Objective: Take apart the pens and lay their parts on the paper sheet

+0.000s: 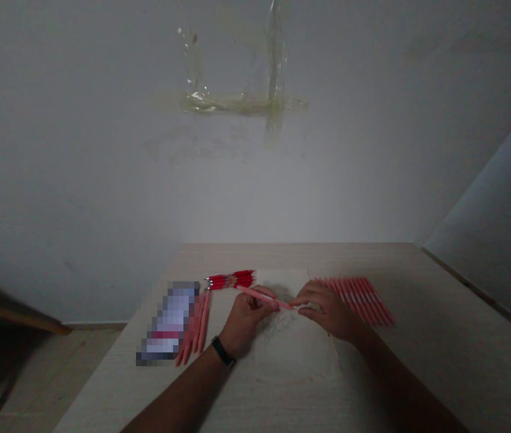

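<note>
My left hand [247,314], with a dark band on its wrist, is closed round a pink pen [257,294] that slants down to the right. At the pen's right end, the thumb and fingers of my right hand [325,305] are pinched together; any small part between them is too fine to make out. Beyond my left hand lies a bundle of red pen pieces [230,280]. A row of pink pens [359,300] lies side by side to the right of my right hand. Several pink pen barrels [197,328] lie to the left.
A phone-like, pixelated object [169,325] lies at the left of the wooden table [418,373]. Under my hands is a pale sheet [295,361]. Behind the table stands a grey wall [349,168] with clear tape [237,105] on it. A dark chair-like shape [6,337] stands at the left.
</note>
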Motion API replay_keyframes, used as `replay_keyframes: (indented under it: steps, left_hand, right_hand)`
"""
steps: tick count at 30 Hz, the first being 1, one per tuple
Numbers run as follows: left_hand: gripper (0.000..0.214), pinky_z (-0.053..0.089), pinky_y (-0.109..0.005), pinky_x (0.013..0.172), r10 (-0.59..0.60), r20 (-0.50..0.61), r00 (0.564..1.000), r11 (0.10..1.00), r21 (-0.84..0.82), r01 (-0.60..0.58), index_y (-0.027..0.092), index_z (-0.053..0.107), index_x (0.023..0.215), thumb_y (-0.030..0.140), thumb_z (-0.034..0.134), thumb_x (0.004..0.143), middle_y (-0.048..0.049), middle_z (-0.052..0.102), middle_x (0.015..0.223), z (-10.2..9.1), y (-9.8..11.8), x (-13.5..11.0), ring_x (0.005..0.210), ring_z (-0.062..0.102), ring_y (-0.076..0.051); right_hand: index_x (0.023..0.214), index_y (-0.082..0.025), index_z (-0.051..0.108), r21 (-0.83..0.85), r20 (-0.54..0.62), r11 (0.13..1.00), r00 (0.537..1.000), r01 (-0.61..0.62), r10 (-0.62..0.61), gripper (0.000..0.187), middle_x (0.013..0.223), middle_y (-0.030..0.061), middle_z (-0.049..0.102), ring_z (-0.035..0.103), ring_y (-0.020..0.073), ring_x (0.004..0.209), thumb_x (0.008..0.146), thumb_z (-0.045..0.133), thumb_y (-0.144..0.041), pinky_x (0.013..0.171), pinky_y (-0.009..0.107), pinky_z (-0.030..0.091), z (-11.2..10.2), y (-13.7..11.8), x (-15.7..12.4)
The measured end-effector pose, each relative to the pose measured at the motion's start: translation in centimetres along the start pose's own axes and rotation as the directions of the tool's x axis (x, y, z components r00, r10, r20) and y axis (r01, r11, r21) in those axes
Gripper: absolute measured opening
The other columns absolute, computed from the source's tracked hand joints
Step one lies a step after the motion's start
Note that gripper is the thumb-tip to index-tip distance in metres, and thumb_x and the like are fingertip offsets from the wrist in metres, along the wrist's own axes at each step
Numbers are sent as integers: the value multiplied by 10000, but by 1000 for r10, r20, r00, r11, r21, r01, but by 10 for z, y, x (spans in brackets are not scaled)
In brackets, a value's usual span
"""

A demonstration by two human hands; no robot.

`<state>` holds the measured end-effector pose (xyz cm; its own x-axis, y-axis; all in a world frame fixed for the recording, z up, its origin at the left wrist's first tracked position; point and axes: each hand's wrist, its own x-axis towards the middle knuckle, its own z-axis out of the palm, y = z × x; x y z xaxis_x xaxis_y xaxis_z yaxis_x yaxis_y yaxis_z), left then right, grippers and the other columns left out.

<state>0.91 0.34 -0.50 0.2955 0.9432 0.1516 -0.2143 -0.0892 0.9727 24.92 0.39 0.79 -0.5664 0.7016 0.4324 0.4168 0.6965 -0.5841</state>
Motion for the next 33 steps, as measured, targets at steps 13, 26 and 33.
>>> replay_keyframes:
  steps: [13,26,33]
  left_hand:
    - [251,433,-236,644,-22,34,999,995,-97,26,139,651,900,300,799,778,-22,695,713,4,-2,-4,650,591,-124]
    - [228,388,-208,581,-13,-11,1000,995,-98,11,142,677,885,292,801,767,-2,677,673,5,2,-2,599,549,-103]
    - [246,373,-202,545,-23,-31,999,997,-68,21,131,679,877,305,803,755,8,646,644,5,1,-2,566,515,-91]
  right_hand:
    - [1010,-218,706,39,-81,999,997,-4,7,196,889,49,671,613,184,855,972,586,-368,802,323,470,7,-3,2]
    - [1064,-220,696,8,-70,1000,998,5,-4,161,903,47,663,605,183,862,971,595,-304,825,330,458,4,-4,2]
    - [1051,-210,680,51,-66,999,998,-19,22,130,914,49,654,603,181,863,963,594,-254,802,317,468,9,-6,0]
